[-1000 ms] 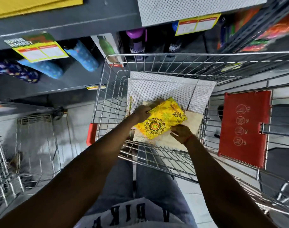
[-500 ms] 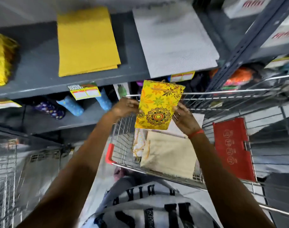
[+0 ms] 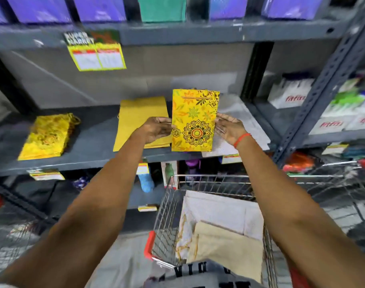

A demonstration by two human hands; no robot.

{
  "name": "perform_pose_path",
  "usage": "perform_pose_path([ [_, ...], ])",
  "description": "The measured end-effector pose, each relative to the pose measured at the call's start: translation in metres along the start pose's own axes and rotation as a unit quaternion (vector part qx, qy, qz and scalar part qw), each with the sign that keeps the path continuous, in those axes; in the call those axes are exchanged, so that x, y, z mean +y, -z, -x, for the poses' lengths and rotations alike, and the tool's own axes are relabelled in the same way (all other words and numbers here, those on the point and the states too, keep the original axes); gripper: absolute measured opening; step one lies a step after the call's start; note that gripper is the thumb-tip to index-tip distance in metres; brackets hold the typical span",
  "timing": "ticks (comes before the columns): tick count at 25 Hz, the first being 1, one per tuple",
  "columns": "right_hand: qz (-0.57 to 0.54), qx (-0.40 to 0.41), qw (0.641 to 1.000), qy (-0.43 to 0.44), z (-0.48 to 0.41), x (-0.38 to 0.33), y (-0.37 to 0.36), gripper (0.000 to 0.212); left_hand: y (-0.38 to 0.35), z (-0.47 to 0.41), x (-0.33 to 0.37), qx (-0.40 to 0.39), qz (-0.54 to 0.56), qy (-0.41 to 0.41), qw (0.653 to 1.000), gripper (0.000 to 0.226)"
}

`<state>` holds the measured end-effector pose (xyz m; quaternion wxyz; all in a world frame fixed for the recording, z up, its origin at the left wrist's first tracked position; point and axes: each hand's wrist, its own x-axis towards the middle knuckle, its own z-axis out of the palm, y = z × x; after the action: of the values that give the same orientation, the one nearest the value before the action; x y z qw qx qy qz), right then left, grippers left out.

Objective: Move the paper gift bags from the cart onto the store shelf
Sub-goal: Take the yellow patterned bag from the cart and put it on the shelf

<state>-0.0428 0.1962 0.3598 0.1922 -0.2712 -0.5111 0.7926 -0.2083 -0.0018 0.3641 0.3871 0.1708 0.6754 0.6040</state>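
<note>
I hold a flat yellow floral gift bag (image 3: 195, 121) upright in front of the grey store shelf (image 3: 90, 156). My left hand (image 3: 156, 128) grips its left edge and my right hand (image 3: 229, 126) grips its right edge. On the shelf lie a stack of matching yellow floral bags (image 3: 47, 137) at the left, a plain yellow stack (image 3: 140, 119) in the middle and white bags (image 3: 252, 129) behind my right hand. Below, the wire cart (image 3: 171, 206) holds white (image 3: 216, 213) and beige (image 3: 229, 250) paper bags.
An upper shelf carries purple and green bags (image 3: 162, 8). A yellow price tag (image 3: 96, 56) hangs from its edge. A dark steel upright (image 3: 322, 84) divides off the right bay with white packets (image 3: 291, 94). Bottles stand on the lower shelf (image 3: 145, 181).
Both hands lifted the yellow floral bag out of the cart and up to shelf height, turning it upright. My view has risen from the cart to the shelf.
</note>
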Motion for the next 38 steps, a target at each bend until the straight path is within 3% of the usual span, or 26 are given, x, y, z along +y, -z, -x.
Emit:
perform_pose_path([
  [5, 0.050, 0.076, 0.996, 0.016, -0.020, -0.008, -0.033, 0.032, -0.001, -0.005, 0.011, 0.066, 0.032, 0.011, 0.997, 0.016],
  [10, 0.071, 0.089, 0.993, 0.028, -0.032, 0.003, -0.080, 0.035, 0.027, 0.003, 0.010, 0.148, 0.063, -0.034, 0.986, 0.023],
  [14, 0.082, 0.071, 0.994, 0.031, -0.044, 0.024, -0.133, 0.029, 0.078, 0.009, 0.008, 0.207, 0.107, -0.062, 0.971, 0.027],
  [16, 0.141, 0.040, 0.989, 0.022, -0.051, 0.043, -0.167, 0.014, 0.116, 0.012, 0.008, 0.236, 0.145, -0.064, 0.959, 0.028],
  [19, 0.213, -0.032, 0.976, -0.032, -0.056, 0.083, -0.223, 0.030, 0.181, 0.020, 0.001, 0.294, 0.187, -0.071, 0.935, 0.030],
  [21, 0.217, -0.075, 0.972, -0.056, -0.058, 0.107, -0.268, 0.024, 0.228, 0.025, -0.009, 0.343, 0.190, -0.074, 0.917, 0.026],
  [25, 0.237, -0.109, 0.964, -0.058, -0.073, 0.149, -0.359, 0.011, 0.310, 0.037, -0.029, 0.425, 0.156, -0.080, 0.888, 0.024],
  [28, 0.264, -0.140, 0.952, -0.067, -0.082, 0.177, -0.415, 0.021, 0.362, 0.046, -0.043, 0.493, 0.077, -0.047, 0.865, 0.031],
  [32, 0.299, -0.132, 0.943, -0.061, -0.095, 0.212, -0.467, 0.037, 0.416, 0.044, -0.057, 0.509, 0.014, 0.015, 0.861, 0.033],
  [35, 0.341, -0.131, 0.929, -0.052, -0.106, 0.230, -0.484, 0.014, 0.432, 0.038, -0.060, 0.489, -0.028, 0.054, 0.870, 0.034],
  [38, 0.365, -0.130, 0.921, -0.039, -0.111, 0.237, -0.488, 0.022, 0.434, 0.035, -0.064, 0.508, -0.108, 0.076, 0.851, 0.036],
])
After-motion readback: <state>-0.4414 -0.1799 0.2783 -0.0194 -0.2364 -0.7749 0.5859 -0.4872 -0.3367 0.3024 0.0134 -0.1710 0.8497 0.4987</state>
